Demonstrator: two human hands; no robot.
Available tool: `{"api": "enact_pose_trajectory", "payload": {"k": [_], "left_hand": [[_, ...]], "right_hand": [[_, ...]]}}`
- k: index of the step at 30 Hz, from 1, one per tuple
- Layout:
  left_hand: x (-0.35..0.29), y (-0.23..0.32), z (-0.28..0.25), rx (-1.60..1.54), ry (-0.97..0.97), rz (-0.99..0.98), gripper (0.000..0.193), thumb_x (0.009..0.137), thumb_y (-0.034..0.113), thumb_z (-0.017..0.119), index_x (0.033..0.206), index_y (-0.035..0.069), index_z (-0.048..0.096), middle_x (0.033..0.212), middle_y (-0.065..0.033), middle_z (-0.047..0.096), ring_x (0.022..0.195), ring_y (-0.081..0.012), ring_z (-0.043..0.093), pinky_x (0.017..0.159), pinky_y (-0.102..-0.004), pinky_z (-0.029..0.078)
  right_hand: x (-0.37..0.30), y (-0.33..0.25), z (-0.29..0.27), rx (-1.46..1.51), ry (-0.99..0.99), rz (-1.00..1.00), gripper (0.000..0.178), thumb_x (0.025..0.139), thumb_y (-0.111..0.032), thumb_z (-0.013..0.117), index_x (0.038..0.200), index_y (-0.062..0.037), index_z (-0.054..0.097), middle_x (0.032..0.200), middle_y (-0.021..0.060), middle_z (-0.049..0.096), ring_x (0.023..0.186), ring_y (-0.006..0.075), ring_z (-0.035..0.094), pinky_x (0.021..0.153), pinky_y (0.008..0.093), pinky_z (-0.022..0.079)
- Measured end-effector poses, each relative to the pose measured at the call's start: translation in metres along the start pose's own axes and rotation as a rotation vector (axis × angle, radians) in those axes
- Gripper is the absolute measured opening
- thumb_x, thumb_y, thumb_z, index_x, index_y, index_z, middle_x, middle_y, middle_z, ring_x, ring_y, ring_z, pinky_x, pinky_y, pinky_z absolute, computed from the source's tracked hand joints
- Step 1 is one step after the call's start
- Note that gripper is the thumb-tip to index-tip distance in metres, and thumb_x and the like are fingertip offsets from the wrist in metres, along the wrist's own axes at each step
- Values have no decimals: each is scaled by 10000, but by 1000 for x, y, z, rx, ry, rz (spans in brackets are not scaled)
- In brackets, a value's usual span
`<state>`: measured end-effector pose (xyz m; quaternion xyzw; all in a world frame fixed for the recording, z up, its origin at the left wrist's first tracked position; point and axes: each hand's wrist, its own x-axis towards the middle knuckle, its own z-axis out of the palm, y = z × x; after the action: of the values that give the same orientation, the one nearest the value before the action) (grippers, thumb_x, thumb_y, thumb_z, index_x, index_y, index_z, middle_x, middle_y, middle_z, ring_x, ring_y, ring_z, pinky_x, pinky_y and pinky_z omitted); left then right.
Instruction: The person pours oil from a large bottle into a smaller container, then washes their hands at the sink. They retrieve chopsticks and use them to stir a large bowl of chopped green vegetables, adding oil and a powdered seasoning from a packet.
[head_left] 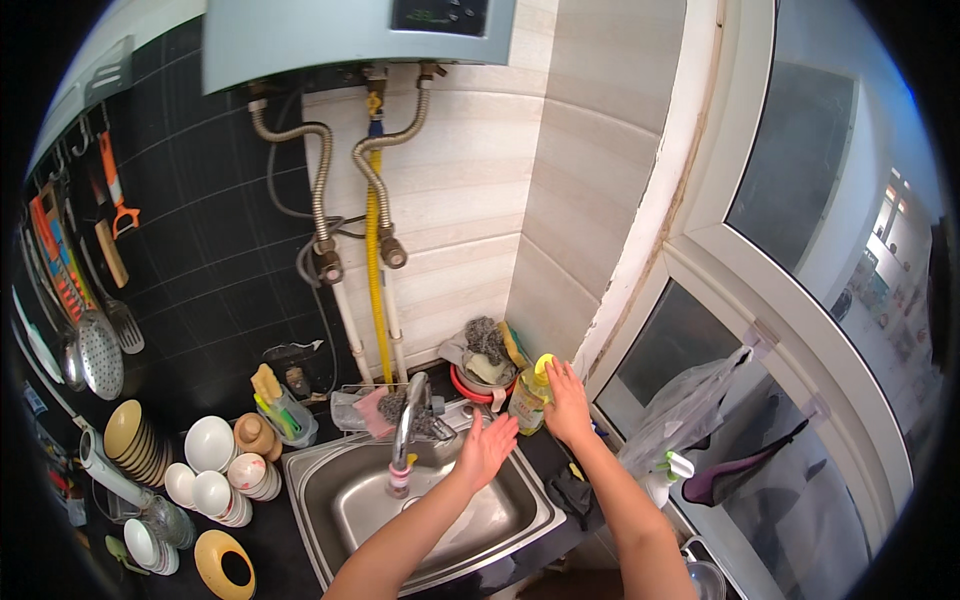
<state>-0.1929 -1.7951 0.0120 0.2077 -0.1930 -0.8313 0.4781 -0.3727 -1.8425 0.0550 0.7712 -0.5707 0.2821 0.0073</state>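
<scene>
Corner kitchen counter, black tiles [215, 210] left, pale ridged tiles [450, 210] mid, white-framed window [690, 240] right; grey water heater [300, 35] above, ribbed metal hoses [322, 180] and yellow pipe [373, 300] running beneath. Stacked bowls [210, 445] crowd the counter left of the sink [305, 505]; slotted skimmer [100, 355] hangs on the wall with other utensils. Red-rimmed basin [462, 388] behind the sink, scrubber [486, 338] and cloths piled in it, just left of the bottle. Faucet [408, 425] arches over the sink, left of the left hand. White spray bottle [660, 478] and clear plastic bag [690, 395] right of the right forearm. Bottle [527, 408] stands at the sink's back right corner, between basin and right hand. Left hand [487, 453] open, empty, palm turned up over the sink's right side, fingers toward the bottle. Right hand [567, 402] at the yellow cap [543, 364], back of hand up, fingers extended; can't tell if it grips. Both forearms bare, reaching up from the lower edge. Bottle see-through, yellowish; sink shiny metal, rounded corners; scrubber grey, tangled.
</scene>
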Motion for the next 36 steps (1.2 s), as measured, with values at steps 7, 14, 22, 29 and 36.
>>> {"api": "enact_pose_trajectory", "payload": {"k": [7,14,22,29,36], "left_hand": [[102,-4,21,-92,31,96,855,873,627,283,1377,-55,167,1443,-193,203,1345,-263,201,1107,-374,128],[118,-5,31,-165,33,113,801,901,600,180,1339,-64,277,1387,-185,320,1310,-257,271,1098,-342,175],[97,-8,14,-176,10,102,797,886,604,266,1293,-77,347,1344,-203,387,1276,-286,344,1080,-395,239],[-1,-70,-11,-92,224,-25,697,899,594,275,1389,98,274,1429,-30,298,1295,-193,296,1067,-330,231],[-91,-106,-96,-64,637,-35,756,869,644,291,1418,130,216,1467,-25,213,1331,-196,208,1081,-348,170]], "right_hand": [[17,27,19,-77,17,-171,575,712,40,488,1278,42,388,1342,163,396,1280,329,319,1070,446,222],[16,35,16,-25,-13,-204,546,721,33,481,1258,79,395,1319,200,402,1255,329,352,1063,437,248],[17,29,7,77,6,-101,550,685,45,511,1232,29,449,1299,203,423,1254,352,349,1057,454,257],[-77,-59,67,511,-133,164,591,923,-347,363,1357,42,263,1436,197,231,1347,353,154,1090,421,101],[-197,-115,184,1196,-540,815,742,933,-530,221,1397,40,115,1471,193,85,1367,284,61,1103,352,86]]}}
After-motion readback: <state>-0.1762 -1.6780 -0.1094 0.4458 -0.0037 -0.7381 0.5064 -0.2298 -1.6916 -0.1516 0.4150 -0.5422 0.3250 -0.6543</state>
